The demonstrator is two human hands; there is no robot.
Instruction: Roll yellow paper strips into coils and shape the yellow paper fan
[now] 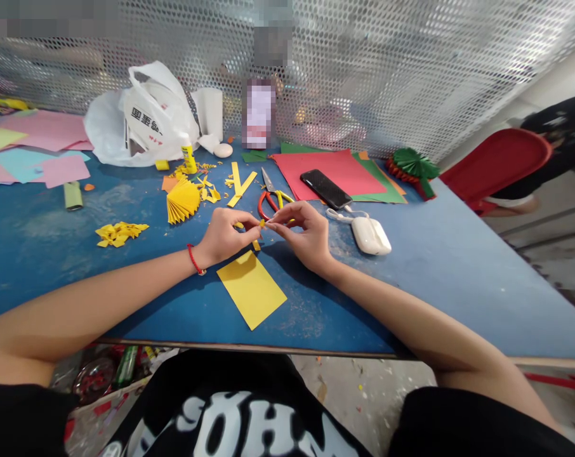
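Observation:
Between the fingertips of my left hand [228,236] and my right hand [304,233] is a small folded piece of yellow paper [262,224], pinched from both sides. My left wrist wears a red cord bracelet. Just below the hands lies a yellow paper sheet [253,292]. Behind my right hand rest scissors [270,195] with red and yellow handles, partly hidden by the fingers. Yellow paper strips [240,185] lie beyond the hands. A pleated yellow paper fan [183,200] stands left of them, and a pile of folded yellow pieces [120,233] is farther left.
A glue stick [188,158] stands before a white plastic bag [142,120]. Red paper [330,172] carries a black phone [325,188]; a white case with a cord [370,235] is nearby. A green paper fan [414,166] sits at right. Coloured sheets [44,136] cover the back left.

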